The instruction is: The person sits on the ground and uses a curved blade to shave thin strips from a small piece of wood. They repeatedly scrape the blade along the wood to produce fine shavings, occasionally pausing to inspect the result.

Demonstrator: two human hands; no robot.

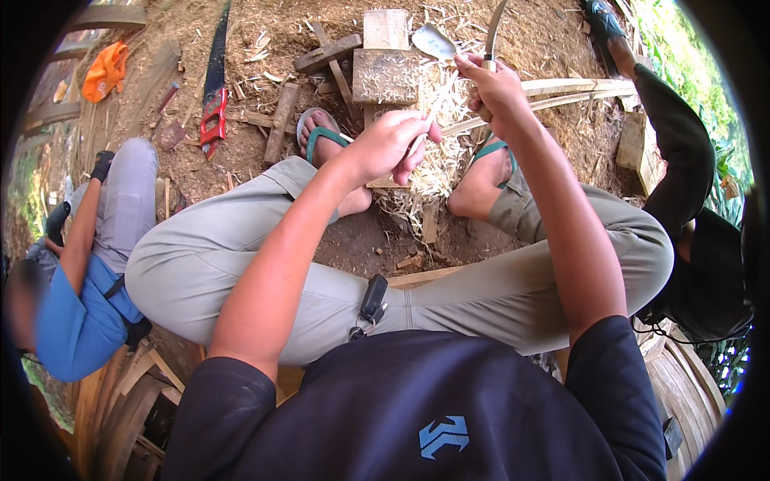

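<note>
My left hand (393, 147) is closed around the near end of a thin pale wooden strip (561, 101), which runs off to the right. My right hand (499, 92) grips a curved knife (494, 34) by its handle, blade pointing up and away from me. Right beneath my right wrist the strip passes; whether the hand touches it, I cannot tell. Just beyond my hands stands a wooden block (387, 76) dusted with shavings. A metal blade-like piece (434, 42) lies beside it. Curled shavings (433, 164) are heaped between my feet.
A red-handled saw (213, 120) lies on the dirt at left, with an orange bag-like item (105, 72) farther left. Wood offcuts (281, 122) lie near my left foot. One person in blue (80, 321) sits at left; another in dark clothing (682, 152) is at right, near a wooden block (639, 151).
</note>
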